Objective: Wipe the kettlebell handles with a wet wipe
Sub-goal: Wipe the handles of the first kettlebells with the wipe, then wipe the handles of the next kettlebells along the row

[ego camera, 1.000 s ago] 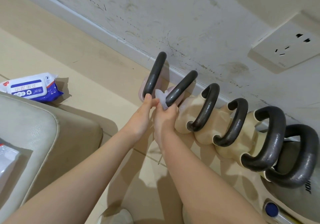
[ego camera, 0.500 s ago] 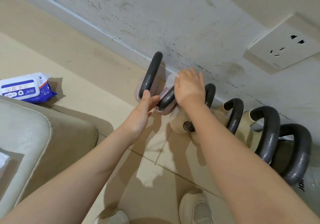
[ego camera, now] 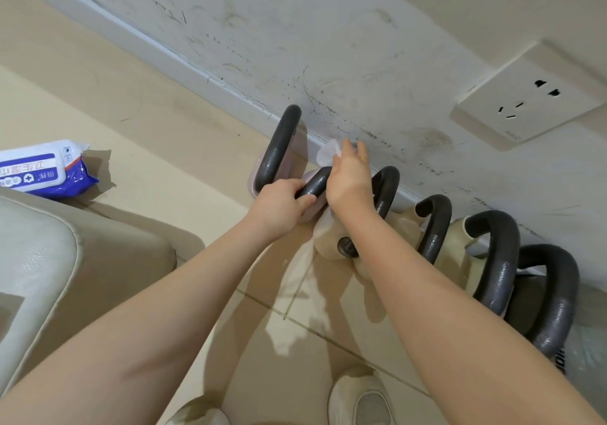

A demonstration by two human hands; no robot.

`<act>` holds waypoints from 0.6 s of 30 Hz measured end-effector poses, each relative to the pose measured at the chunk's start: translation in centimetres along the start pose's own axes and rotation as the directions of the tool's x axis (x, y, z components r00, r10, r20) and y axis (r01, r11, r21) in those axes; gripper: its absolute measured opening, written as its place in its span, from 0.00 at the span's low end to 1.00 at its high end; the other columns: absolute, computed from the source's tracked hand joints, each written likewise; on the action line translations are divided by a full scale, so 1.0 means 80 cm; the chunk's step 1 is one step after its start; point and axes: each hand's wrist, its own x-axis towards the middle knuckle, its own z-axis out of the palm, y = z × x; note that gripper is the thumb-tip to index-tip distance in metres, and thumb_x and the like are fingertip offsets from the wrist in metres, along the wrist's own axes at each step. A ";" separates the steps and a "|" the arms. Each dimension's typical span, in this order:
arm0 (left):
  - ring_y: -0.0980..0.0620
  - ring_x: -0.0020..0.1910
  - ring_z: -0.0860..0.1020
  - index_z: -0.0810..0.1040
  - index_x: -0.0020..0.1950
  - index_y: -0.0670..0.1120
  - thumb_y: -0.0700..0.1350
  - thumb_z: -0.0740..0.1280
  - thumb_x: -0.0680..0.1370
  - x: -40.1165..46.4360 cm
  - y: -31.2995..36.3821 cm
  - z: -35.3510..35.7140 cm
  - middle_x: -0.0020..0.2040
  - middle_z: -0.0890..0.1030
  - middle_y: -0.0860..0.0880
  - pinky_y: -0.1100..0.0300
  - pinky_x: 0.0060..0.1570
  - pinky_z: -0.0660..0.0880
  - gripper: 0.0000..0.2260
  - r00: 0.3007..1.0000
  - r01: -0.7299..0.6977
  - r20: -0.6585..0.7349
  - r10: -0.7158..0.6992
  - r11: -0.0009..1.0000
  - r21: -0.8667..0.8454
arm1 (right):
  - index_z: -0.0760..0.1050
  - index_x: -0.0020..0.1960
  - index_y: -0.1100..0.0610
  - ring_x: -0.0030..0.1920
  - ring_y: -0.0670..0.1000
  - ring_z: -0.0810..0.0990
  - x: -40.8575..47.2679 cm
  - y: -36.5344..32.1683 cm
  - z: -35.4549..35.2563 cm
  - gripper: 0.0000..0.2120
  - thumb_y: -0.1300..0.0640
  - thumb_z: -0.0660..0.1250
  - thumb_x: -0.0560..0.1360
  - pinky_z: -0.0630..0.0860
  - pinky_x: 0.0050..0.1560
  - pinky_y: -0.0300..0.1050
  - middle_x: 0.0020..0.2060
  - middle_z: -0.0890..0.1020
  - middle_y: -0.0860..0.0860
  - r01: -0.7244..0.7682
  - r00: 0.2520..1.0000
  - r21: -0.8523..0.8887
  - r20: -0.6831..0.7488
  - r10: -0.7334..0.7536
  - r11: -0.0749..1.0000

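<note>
I see a row of kettlebells standing on the tiled floor (ego camera: 138, 102) along the scuffed wall (ego camera: 328, 30), their dark handles rising in arches one beside the next; my left hand (ego camera: 279, 206) grips the near end of the second handle (ego camera: 315, 183) from the left, fingers curled round it and thumb on the near side; my right hand (ego camera: 349, 178) lies over the far part of the same handle, fingers bent over a white wet wipe (ego camera: 328, 153) that bunches out above the fingertips toward the wall, so it grasps the wipe against the bar; a ring shows on one finger; the first handle (ego camera: 279, 147) stands just left of my left hand, apart from it, on a pinkish body; the third handle (ego camera: 384, 191) sits just behind my right wrist, on a beige body, with three more handles farther right; a blue and white pack of wipes (ego camera: 42, 170) lies on the floor well to the left, beside a pale cushioned seat (ego camera: 49, 260); a wall socket (ego camera: 525, 102) sits at upper right; two light shoes show at the bottom edge.
</note>
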 end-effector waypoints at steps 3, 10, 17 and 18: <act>0.42 0.38 0.72 0.72 0.39 0.44 0.46 0.61 0.78 -0.004 0.000 0.005 0.33 0.74 0.44 0.57 0.34 0.63 0.09 0.999 -0.009 -0.038 0.010 1.000 0.029 | 0.62 0.69 0.64 0.69 0.59 0.63 -0.001 0.005 -0.005 0.19 0.63 0.53 0.78 0.62 0.67 0.51 0.70 0.64 0.62 0.052 0.998 0.033 -0.020 -0.052 0.998; 0.42 0.40 0.73 0.78 0.50 0.39 0.47 0.62 0.77 -0.006 0.000 0.021 0.38 0.77 0.41 0.50 0.43 0.71 0.12 0.995 -0.029 -0.100 0.030 1.000 0.009 | 0.55 0.74 0.56 0.75 0.54 0.56 0.011 0.003 -0.009 0.24 0.67 0.51 0.80 0.62 0.68 0.48 0.77 0.50 0.51 0.153 0.986 -0.037 0.078 -0.150 0.987; 0.42 0.49 0.75 0.76 0.54 0.41 0.43 0.62 0.76 -0.002 -0.002 0.036 0.46 0.79 0.42 0.52 0.49 0.69 0.10 0.985 -0.048 -0.167 0.048 0.999 0.006 | 0.66 0.69 0.58 0.67 0.53 0.68 -0.006 0.012 -0.046 0.17 0.60 0.50 0.81 0.61 0.59 0.35 0.67 0.71 0.55 0.145 0.989 0.195 -0.068 -0.134 0.970; 0.41 0.54 0.74 0.75 0.57 0.41 0.42 0.62 0.75 -0.004 -0.004 0.040 0.51 0.78 0.41 0.52 0.55 0.69 0.12 0.969 -0.106 -0.210 0.126 0.989 0.101 | 0.66 0.69 0.58 0.66 0.53 0.69 -0.013 0.019 -0.058 0.17 0.59 0.50 0.81 0.61 0.58 0.35 0.66 0.72 0.55 0.144 0.985 0.234 -0.130 -0.115 0.962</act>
